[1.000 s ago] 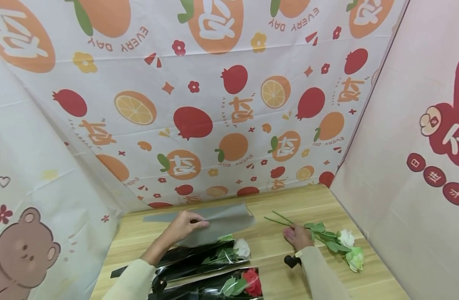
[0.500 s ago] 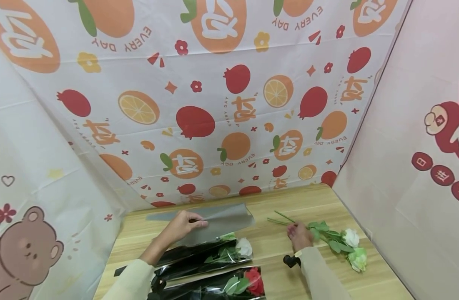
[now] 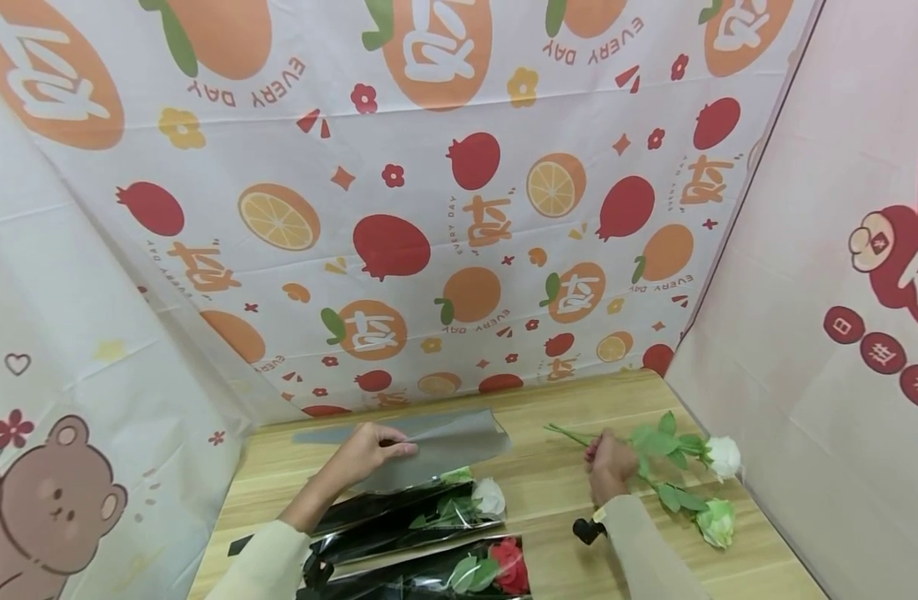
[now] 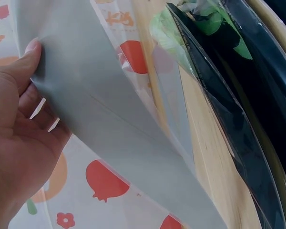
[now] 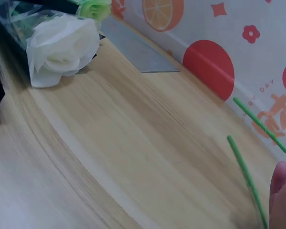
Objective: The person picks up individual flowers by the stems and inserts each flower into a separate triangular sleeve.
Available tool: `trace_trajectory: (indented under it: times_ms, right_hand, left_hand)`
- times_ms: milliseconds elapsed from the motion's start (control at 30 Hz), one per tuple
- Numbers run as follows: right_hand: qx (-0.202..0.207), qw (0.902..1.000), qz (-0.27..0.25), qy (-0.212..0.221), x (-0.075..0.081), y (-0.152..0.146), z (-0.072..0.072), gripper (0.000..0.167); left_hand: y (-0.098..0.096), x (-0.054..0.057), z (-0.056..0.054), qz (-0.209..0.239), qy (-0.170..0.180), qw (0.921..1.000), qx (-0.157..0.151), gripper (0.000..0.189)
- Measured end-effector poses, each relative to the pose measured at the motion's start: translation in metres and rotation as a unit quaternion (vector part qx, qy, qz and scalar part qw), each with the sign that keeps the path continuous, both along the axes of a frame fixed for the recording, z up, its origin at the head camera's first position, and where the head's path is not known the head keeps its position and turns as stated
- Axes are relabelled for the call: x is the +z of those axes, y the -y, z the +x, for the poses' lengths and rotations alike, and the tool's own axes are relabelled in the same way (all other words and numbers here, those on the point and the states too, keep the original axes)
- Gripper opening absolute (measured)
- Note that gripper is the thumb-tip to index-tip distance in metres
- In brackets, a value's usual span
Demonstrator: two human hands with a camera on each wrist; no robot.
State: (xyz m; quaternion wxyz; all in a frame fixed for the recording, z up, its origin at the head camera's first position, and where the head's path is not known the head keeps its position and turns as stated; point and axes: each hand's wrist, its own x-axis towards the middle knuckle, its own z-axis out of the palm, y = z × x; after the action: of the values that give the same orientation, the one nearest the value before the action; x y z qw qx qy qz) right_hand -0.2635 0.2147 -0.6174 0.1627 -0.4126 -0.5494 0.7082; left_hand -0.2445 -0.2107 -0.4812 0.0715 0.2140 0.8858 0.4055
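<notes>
My left hand [image 3: 372, 454] pinches the edge of a grey wrapping sheet [image 4: 95, 90] between thumb and fingers, lifting it off the table. Over at the right, my right hand [image 3: 610, 465] grips the stem of a white rose [image 3: 724, 457], whose leaves stand raised. A light-green rose [image 3: 716, 523] lies just below it, its leafy stem running under the hand. Two bare green stems [image 5: 248, 179] poke out past the fingers in the right wrist view; the flower heads are out of that view.
Nearer the body lie black clear-fronted flower sleeves, one with a white rose [image 3: 489, 497] and one with a red rose [image 3: 509, 565]. Another piece of grey sheet [image 5: 143, 50] lies flat at the back. Printed cloth walls [image 3: 428, 208] close in the wooden table.
My right hand has turned and taken hold of the white rose's stem; the white rose has shifted up and right, apart from the green one. My left hand holds the sheet as before.
</notes>
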Motion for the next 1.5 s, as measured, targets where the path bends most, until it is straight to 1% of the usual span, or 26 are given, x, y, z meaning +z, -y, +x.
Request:
trace_trajectory:
  times_ms: [100, 200, 367, 467, 567, 633, 700, 800, 867, 933, 1033, 1133, 1200, 1400, 1500]
  right_hand:
    - [0.016, 0.9988, 0.036, -0.028, 0.003, -0.001, -0.002, 0.027]
    - [0.029, 0.9953, 0.064, -0.066, 0.008, -0.002, -0.006, 0.029]
    - [0.046, 0.9839, 0.128, -0.117, 0.022, -0.002, -0.012, 0.030]
    - [0.051, 0.9768, 0.155, -0.138, 0.032, -0.002, -0.014, 0.029]
    - [0.060, 0.9712, 0.167, -0.158, 0.046, -0.002, -0.015, 0.028]
    - [0.071, 0.9658, 0.175, -0.177, 0.057, -0.001, -0.015, 0.028]
    - [0.082, 0.9578, 0.194, -0.195, 0.068, 0.001, -0.014, 0.029]
    - [0.109, 0.9449, 0.213, -0.223, 0.094, 0.006, -0.006, 0.031]
    - [0.123, 0.9390, 0.219, -0.234, 0.110, 0.008, -0.001, 0.031]
    - [0.135, 0.9351, 0.218, -0.245, 0.121, 0.008, 0.002, 0.032]
    - [0.141, 0.9304, 0.217, -0.259, 0.125, 0.005, 0.001, 0.031]
    - [0.151, 0.9222, 0.226, -0.275, 0.127, 0.003, 0.003, 0.029]
    - [0.160, 0.9153, 0.233, -0.287, 0.131, 0.003, 0.007, 0.029]
    - [0.189, 0.8901, 0.257, -0.326, 0.144, 0.007, 0.022, 0.031]
    - [0.207, 0.8825, 0.259, -0.334, 0.149, 0.011, 0.029, 0.031]
  left_hand:
    - [0.001, 0.000, 0.000, 0.001, -0.005, 1.0000, 0.002, 0.016]
    - [0.002, 0.000, 0.000, 0.000, -0.006, 1.0000, 0.003, 0.016]
    - [0.003, 0.000, 0.001, -0.009, -0.003, 0.9999, 0.005, 0.017]
    - [0.003, 0.001, 0.002, -0.010, -0.002, 1.0000, 0.001, 0.017]
    - [0.002, 0.002, 0.002, -0.004, -0.001, 1.0000, 0.000, 0.018]
    - [0.002, 0.002, 0.002, -0.004, 0.000, 1.0000, 0.003, 0.017]
    - [0.001, 0.003, 0.001, -0.003, -0.001, 1.0000, 0.005, 0.017]
    - [0.000, 0.003, 0.001, -0.004, 0.000, 1.0000, 0.007, 0.017]
    - [-0.001, 0.002, 0.000, -0.001, 0.002, 1.0000, 0.006, 0.018]
    - [-0.001, 0.002, -0.001, -0.002, 0.005, 1.0000, 0.008, 0.018]
    - [-0.001, 0.002, -0.001, 0.000, 0.004, 0.9999, 0.012, 0.019]
    - [-0.001, 0.001, 0.000, 0.001, 0.002, 0.9999, 0.017, 0.017]
    - [-0.001, 0.000, 0.001, 0.001, 0.002, 0.9998, 0.018, 0.016]
    - [-0.002, -0.001, 0.005, 0.005, 0.003, 0.9999, 0.015, 0.018]
    - [-0.003, 0.000, 0.006, 0.003, 0.011, 0.9997, 0.021, 0.017]
